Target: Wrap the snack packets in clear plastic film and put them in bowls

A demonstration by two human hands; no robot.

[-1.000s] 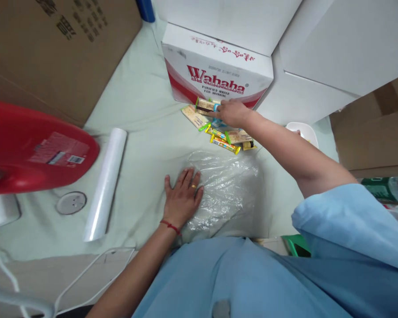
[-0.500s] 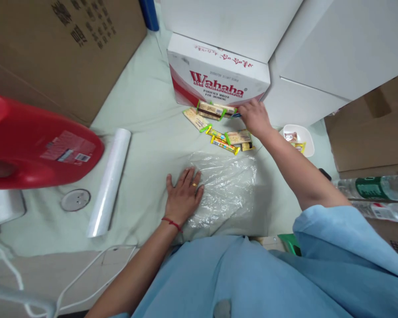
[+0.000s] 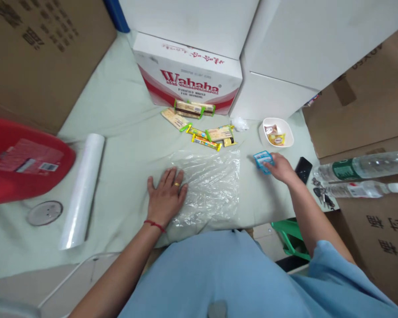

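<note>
My left hand lies flat with fingers spread, touching the left edge of a clear plastic sheet on the cloth-covered table. Out to the right, my right hand pinches a small blue wrapped packet just above the cloth; its contents cannot be made out. Beyond the sheet lies a loose group of wrapped snacks: pale bars with green ends, a flat pale bar and a narrow yellow stick. A crumpled white wad sits beside them.
A white bowl with small packets stands at the right, near a black phone, keys and two bottles. At the left are a white film roll and a red jug. A Wahaba carton stands behind.
My right hand has moved from the snacks by the carton toward me and to the right, now holding the blue packet. My left hand stays on the sheet. The view has shifted right.
</note>
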